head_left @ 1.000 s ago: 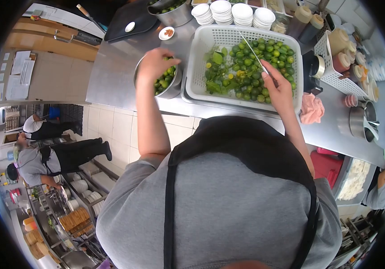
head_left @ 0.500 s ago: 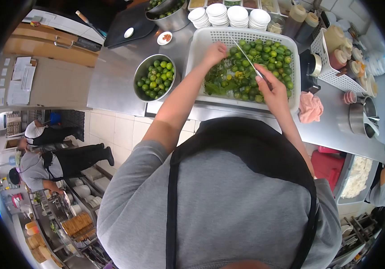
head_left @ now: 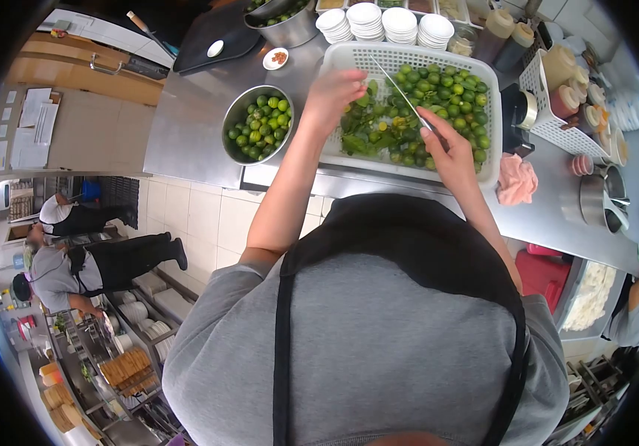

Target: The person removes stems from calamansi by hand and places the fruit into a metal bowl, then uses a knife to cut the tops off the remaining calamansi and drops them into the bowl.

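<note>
My right hand (head_left: 447, 145) is wrapped round the handle of a knife (head_left: 397, 88), its blade slanting up and left over the white perforated basket (head_left: 494, 160). In the basket lie many small green limes (head_left: 457, 93), with loose green leaves (head_left: 364, 141) on the left side. My left hand (head_left: 332, 98) is above the basket's left rim, its fingers bent and pointing right. What its fingers hold, if anything, I cannot make out. To its left stands a steel bowl (head_left: 228, 141) holding more limes (head_left: 260, 126), some of them cut or marked yellowish.
White bowl stacks (head_left: 364, 22) line the basket's far side. Left are a small dish with red bits (head_left: 275, 59) and a black board (head_left: 219, 44). A pink cloth (head_left: 516, 178) and a bottle basket (head_left: 557, 123) sit right. Other people (head_left: 59, 271) work at the left.
My left hand has moved left from over the leaves to the basket's left rim. My right hand with the knife has shifted slightly left, keeping its hold.
</note>
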The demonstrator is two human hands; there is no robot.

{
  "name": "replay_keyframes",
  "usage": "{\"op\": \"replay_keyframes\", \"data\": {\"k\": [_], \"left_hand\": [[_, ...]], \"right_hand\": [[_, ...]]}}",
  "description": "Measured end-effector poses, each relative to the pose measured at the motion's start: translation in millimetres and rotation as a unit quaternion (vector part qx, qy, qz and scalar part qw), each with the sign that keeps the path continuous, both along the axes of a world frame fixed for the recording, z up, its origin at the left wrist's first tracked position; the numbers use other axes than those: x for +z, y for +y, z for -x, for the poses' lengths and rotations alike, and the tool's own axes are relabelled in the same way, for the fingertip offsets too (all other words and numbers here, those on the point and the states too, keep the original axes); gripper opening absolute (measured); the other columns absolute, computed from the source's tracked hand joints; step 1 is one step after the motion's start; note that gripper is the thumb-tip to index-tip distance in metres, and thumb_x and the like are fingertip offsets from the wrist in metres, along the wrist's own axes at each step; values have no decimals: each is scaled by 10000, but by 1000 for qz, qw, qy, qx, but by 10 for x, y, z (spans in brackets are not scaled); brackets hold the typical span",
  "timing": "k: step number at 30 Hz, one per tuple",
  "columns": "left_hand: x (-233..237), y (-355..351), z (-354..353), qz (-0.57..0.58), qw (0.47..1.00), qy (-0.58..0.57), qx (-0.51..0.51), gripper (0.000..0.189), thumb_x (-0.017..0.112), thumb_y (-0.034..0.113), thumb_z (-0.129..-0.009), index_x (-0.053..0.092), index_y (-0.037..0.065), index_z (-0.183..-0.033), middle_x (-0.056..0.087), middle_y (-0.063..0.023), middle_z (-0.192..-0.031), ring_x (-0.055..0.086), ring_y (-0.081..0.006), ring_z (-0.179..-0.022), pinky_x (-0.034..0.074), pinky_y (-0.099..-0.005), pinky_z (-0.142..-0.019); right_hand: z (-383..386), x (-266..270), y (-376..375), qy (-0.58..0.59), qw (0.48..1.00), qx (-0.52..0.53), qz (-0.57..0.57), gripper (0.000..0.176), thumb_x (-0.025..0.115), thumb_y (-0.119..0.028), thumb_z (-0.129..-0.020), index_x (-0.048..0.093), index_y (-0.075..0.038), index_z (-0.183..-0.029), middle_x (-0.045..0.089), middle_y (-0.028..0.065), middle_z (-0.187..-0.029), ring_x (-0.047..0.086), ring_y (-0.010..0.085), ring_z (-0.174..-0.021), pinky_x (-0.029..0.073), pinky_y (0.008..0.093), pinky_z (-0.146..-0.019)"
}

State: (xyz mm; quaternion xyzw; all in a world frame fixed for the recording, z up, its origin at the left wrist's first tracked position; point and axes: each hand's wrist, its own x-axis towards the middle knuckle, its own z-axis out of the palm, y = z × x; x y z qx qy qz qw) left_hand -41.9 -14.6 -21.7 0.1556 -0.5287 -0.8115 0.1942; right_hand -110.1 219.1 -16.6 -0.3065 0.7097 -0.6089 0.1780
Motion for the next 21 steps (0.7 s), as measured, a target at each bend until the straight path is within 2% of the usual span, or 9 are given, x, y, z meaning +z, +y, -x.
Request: {"op": "replay_keyframes", "data": {"k": [3, 5, 6, 9, 12, 14, 16, 19, 21], "left_hand": [[-118, -55, 56, 121, 988, -98, 0, 245, 616, 65, -794, 617, -18, -1025, 645, -95, -955, 614, -168, -835, 494, -287, -767], [-64, 44, 119, 361, 913, -191, -5, 160, 588, 47, -769, 641, -16, -906, 650, -128, -861, 621, -209, -751, 492, -301, -688], [-109, 42, 159, 360, 913, -191, -5, 160, 588, 47, -769, 641, -16, -906, 650, -128, -861, 621, -209, -751, 492, -301, -688], [-370, 7, 354, 750, 554, -347, -102, 151, 571, 111, -727, 677, 47, -813, 645, -172, -754, 623, -326, -744, 489, -369, -698], [-484, 24, 370, 696, 594, -400, -48, 149, 579, 123, -733, 678, 63, -827, 648, -176, -811, 630, -328, -790, 490, -385, -722], [-606, -46, 377, 707, 574, -403, -87, 143, 586, 114, -728, 672, 51, -823, 644, -184, -844, 629, -333, -802, 492, -382, -734], [-488, -21, 349, 716, 555, -404, -124, 138, 593, 106, -722, 666, 39, -819, 641, -191, -878, 629, -337, -814, 493, -379, -746], [-203, 26, 324, 687, 586, -405, -142, 195, 628, 114, -719, 654, -7, -870, 641, -183, -894, 640, -291, -825, 496, -363, -748], [-49, -47, 179, 457, 858, -233, -32, 242, 600, 83, -779, 632, -7, -1001, 646, -151, -931, 640, -233, -874, 509, -321, -772]], "right_hand": [[5, 14, 15, 2, 1000, -7, -8, 303, 575, -160, -871, 577, -111, -1170, 614, -5, -775, 405, 39, -573, 344, 197, -525], [31, 14, 46, 4, 1000, -12, -13, 302, 575, -161, -871, 577, -114, -1169, 598, -10, -753, 403, 39, -572, 342, 197, -524], [40, 15, 56, 6, 1000, -16, -18, 301, 575, -162, -871, 578, -117, -1169, 582, -15, -732, 401, 38, -571, 341, 196, -523], [48, 9, 78, -2, 1000, -14, -14, 300, 576, -166, -872, 579, -123, -1168, 548, -25, -689, 393, 37, -566, 337, 196, -519], [27, 26, 88, 2, 1000, -17, -1, 300, 577, -164, -871, 580, -121, -1168, 556, -23, -700, 396, 37, -574, 340, 194, -525], [36, 30, 103, -4, 1000, -16, -21, 300, 577, -161, -871, 579, -119, -1168, 562, -21, -717, 401, 38, -583, 343, 193, -531], [22, 41, 90, -8, 999, -12, -41, 301, 578, -158, -871, 578, -118, -1169, 569, -19, -734, 406, 38, -591, 345, 192, -537], [11, 77, 82, -6, 1000, -16, -5, 300, 575, -160, -872, 577, -116, -1170, 577, -16, -754, 410, 40, -601, 349, 191, -546], [10, 84, 109, -3, 1000, -14, -4, 300, 573, -162, -874, 577, -117, -1171, 589, -12, -764, 414, 42, -600, 355, 195, -549]]}}
